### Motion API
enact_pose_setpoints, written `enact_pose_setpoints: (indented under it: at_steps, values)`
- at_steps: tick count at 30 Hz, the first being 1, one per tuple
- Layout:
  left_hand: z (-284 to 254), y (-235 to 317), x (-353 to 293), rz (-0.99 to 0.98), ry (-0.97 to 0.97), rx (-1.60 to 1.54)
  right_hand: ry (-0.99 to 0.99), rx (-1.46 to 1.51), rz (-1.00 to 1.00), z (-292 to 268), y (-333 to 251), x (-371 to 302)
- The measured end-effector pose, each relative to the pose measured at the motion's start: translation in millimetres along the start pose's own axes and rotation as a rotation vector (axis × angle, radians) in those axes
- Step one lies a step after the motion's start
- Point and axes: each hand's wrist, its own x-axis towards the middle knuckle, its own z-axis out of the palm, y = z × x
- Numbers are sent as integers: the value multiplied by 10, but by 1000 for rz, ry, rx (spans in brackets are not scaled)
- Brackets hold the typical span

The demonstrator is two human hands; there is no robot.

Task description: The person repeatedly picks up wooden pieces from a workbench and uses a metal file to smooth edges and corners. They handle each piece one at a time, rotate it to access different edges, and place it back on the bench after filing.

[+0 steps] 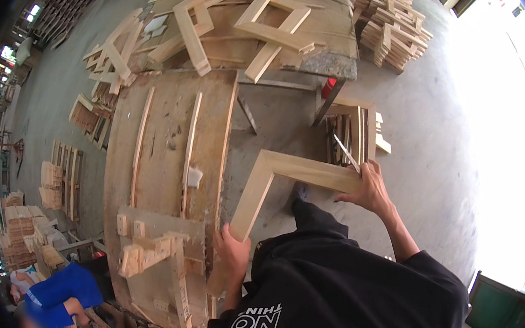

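An L-shaped wooden frame piece [298,168] is held in the air before my body, its mitred corner pointing away from me. My left hand [231,255] is closed round the left leg, which runs on past it beside the workbench edge. At the end of the other leg, my right hand [371,192] grips the wood with the thumb below and the fingers above. A thin, pointed, pale blade-like thing [346,152] sticks up from the fingers of that hand. Its kind is not clear, and its lower end is hidden.
On my left stands a wooden workbench [166,129] with long strips and a wooden jig [153,252]. A far table [333,47] bears several frame pieces. Stacked frames [396,31] lie at the far right. A person in blue [65,297] works at the lower left.
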Motion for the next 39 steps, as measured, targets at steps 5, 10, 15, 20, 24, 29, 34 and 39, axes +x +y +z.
enact_pose_setpoints:
  at_steps: [5,10,15,20,24,29,34,39]
  values:
    - [147,774,875,196,24,32,120,-76,42,-279,539,497]
    - [122,1381,1838,336,76,-22,233,-89,167,-403,869,1152]
    - [239,1791,2988,499,89,-127,379,-106,103,-501,1140,2268]
    - [435,2058,4018,531,144,-207,451,-119,-25,-602,1224,3489]
    - [554,2231,4705,554,188,-276,400,-146,-30,-663,1214,4248]
    - [649,2342,5344,451,140,-371,284,-225,87,-686,1216,5042]
    - [653,2484,5705,309,16,-557,577,-333,1,-914,952,5532]
    - [709,2845,5970,218,-371,-817,1043,-301,-111,-1342,542,5811]
